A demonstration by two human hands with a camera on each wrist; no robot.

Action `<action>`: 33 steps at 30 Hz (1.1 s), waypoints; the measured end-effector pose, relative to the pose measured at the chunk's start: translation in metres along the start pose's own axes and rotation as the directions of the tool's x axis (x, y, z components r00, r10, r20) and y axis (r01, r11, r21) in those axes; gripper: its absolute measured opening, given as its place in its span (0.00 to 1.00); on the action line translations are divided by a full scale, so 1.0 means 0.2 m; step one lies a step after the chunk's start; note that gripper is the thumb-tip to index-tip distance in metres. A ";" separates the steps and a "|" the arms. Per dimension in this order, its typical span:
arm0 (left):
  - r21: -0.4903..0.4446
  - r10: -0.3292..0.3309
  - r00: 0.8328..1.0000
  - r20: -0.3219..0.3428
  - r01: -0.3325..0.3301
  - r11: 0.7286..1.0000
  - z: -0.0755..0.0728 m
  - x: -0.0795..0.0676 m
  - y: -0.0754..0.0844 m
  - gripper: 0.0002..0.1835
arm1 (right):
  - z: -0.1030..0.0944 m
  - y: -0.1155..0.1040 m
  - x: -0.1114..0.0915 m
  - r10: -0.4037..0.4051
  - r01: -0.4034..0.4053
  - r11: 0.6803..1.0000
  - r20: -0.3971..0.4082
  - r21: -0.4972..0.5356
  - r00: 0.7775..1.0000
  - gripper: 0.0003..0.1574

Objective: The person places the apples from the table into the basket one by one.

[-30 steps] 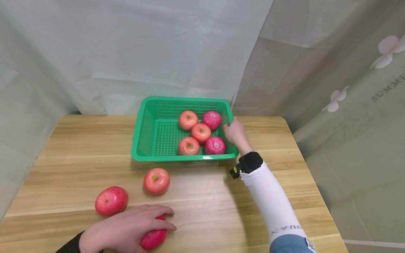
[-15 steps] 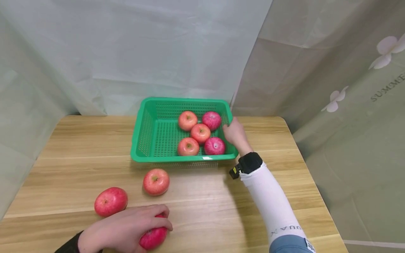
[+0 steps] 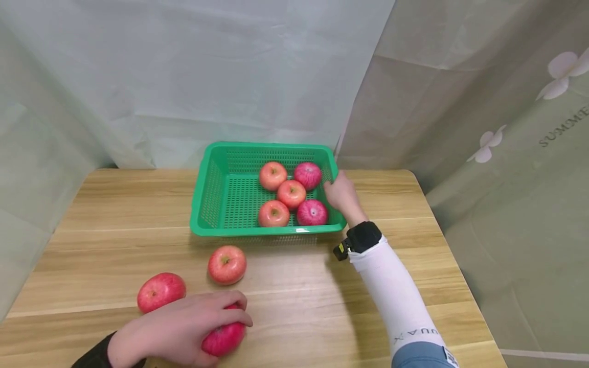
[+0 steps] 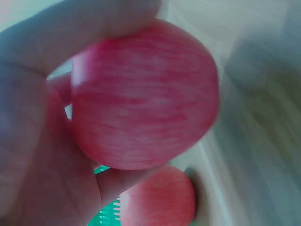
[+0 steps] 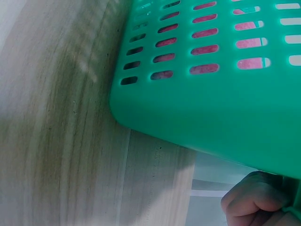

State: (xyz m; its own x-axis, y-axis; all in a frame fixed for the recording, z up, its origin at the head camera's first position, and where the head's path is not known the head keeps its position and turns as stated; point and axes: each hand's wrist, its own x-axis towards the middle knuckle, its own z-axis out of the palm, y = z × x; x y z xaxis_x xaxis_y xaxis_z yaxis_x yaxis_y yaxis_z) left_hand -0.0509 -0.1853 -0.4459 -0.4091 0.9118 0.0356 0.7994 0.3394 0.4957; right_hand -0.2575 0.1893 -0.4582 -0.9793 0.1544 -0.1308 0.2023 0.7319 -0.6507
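Observation:
My left hand [image 3: 186, 324] grips a dark red apple [image 3: 225, 338] at the front of the table. In the left wrist view the thumb and fingers curl round this apple [image 4: 146, 96]. My right hand [image 3: 342, 195] holds the right rim of the green basket [image 3: 197, 204], and its curled fingers also show in the right wrist view beside the basket's wall [image 5: 197, 113]. Inside the basket, several red and pinkish apples sit toward the right side. A lighter red apple [image 3: 227, 265] lies on the table in front of the basket, and another red apple [image 3: 161, 292] rests left of it.
The wooden table [image 3: 294, 296] carries everything. Behind it hangs a pale curtain [image 3: 239, 76], close to the basket's back. A patterned curtain [image 3: 501, 230] hangs along the right side.
My left fingers have curled in round the dark red apple, and hand and apple have shifted slightly up in the head view. The right hand and basket stay put.

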 end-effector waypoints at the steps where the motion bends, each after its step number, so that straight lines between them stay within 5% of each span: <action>1: -0.003 -0.002 1.000 -0.002 0.002 1.000 -0.01 0.00 0.00 0.40 | 0.00 0.00 0.00 0.000 0.000 1.000 0.001 -0.001 1.000 0.34; 9: -0.060 -0.073 0.997 -0.009 0.072 0.996 -0.11 0.02 0.03 0.45 | -0.02 -0.01 0.00 -0.007 0.007 1.000 -0.004 -0.008 1.000 0.36; 16: -0.112 -0.080 0.986 -0.145 0.064 0.992 -0.25 0.05 0.01 0.43 | -0.03 -0.02 0.00 -0.001 0.001 1.000 0.002 -0.005 1.000 0.37; 22: -0.120 -0.108 0.977 -0.182 0.087 0.989 -0.36 0.07 0.01 0.36 | -0.03 -0.02 -0.01 -0.001 0.001 1.000 0.000 -0.007 1.000 0.35; 33: -0.062 -0.201 0.923 -0.328 0.191 0.980 -0.49 0.18 -0.09 0.37 | 0.00 -0.01 -0.01 0.010 -0.010 0.999 0.003 -0.036 1.000 0.37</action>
State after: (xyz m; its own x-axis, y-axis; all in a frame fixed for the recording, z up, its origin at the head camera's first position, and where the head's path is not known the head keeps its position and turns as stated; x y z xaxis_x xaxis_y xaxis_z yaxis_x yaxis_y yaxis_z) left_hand -0.1232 -0.1820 -0.3677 -0.6824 0.6977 0.2182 0.6778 0.4922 0.5462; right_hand -0.2556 0.1882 -0.4570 -0.9773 0.1597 -0.1395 0.2119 0.7536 -0.6222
